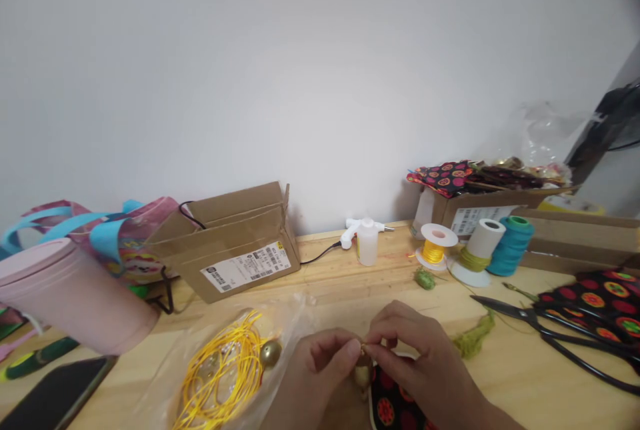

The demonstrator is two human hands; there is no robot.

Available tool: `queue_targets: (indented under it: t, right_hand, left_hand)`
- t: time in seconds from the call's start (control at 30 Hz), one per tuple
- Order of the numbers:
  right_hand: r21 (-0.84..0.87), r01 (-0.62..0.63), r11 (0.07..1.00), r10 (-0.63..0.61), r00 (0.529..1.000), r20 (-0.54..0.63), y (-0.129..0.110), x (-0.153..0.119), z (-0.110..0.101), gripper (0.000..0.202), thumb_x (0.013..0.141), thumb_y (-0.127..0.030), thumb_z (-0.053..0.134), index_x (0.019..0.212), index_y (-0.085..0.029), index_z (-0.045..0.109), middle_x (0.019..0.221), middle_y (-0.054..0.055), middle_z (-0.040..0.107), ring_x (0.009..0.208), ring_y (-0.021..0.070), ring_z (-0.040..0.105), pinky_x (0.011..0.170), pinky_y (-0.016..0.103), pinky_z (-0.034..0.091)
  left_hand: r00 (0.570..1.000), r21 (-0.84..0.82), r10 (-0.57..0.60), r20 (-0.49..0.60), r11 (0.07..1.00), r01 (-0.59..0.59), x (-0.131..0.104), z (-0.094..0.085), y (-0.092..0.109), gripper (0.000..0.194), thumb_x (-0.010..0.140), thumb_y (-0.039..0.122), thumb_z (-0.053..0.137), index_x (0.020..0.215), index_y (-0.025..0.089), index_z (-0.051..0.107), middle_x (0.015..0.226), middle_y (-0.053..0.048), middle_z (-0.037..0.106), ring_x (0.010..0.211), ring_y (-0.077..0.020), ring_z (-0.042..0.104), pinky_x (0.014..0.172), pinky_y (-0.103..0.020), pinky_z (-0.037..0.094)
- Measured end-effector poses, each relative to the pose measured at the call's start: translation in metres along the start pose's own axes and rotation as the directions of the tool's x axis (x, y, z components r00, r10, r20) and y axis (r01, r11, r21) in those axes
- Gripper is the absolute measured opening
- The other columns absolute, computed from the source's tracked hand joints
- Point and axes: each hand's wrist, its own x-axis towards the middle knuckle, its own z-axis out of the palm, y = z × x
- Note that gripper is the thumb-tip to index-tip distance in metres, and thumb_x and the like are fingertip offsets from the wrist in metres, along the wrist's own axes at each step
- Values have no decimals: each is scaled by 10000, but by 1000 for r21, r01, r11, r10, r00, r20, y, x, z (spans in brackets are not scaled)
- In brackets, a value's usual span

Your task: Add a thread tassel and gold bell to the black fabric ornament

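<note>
Close together at the lower middle, my left hand (325, 360) and my right hand (425, 357) pinch a thin yellow cord (363, 349) between thumbs and forefingers. Its fine detail is too small to make out. Right below the fingertips hangs or rests a brassy, bell-like piece (363, 377), partly hidden. Under my right hand lies a dark patterned fabric piece (387, 403) with a pale edge, mostly covered. Left of my hands, a clear plastic bag (163, 377) holds a bundle of yellow cord (217, 377) and a round brass bell (271, 353).
Scissors (530, 315) and green thread (473, 337) lie right. Behind stand spools of yellow cord (433, 253), olive thread (474, 260) and teal thread (510, 247), a small bottle (367, 243) and cardboard boxes (235, 233). A pink tumbler (80, 297) and phone (57, 393) are left.
</note>
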Motion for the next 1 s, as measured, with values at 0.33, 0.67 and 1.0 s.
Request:
queue_targets:
  t: [0.33, 0.67, 1.0]
  right_hand:
    - [188, -165, 968, 160, 986, 43, -2, 2, 0, 98, 705, -143, 612, 620, -179, 645, 632, -4, 559, 593, 114, 543, 537, 201, 419]
    - [-63, 148, 987, -149, 989, 1, 2, 0, 0, 104, 729, -127, 570, 700, -175, 658, 656, 36, 600, 633, 137, 537, 565, 233, 427]
    - [-283, 321, 904, -329, 944, 20, 7, 0, 2, 170, 763, -96, 490, 772, -183, 636, 648, 40, 619, 593, 142, 499, 521, 249, 418]
  left_hand:
    - [994, -176, -35, 105, 983, 53, 3, -3, -10, 220, 671, 350, 649, 652, 135, 687, 598, -10, 604, 599, -114, 508, 618, -223, 379]
    - [999, -105, -15, 47, 994, 20, 4, -3, -14, 248, 622, 382, 677, 611, 135, 693, 533, -7, 604, 527, -110, 505, 547, -216, 395]
    - [999, -38, -9, -46, 999, 7, 6, 0, -14, 243, 609, 368, 684, 587, 126, 691, 508, -2, 585, 511, -101, 475, 524, -202, 370]
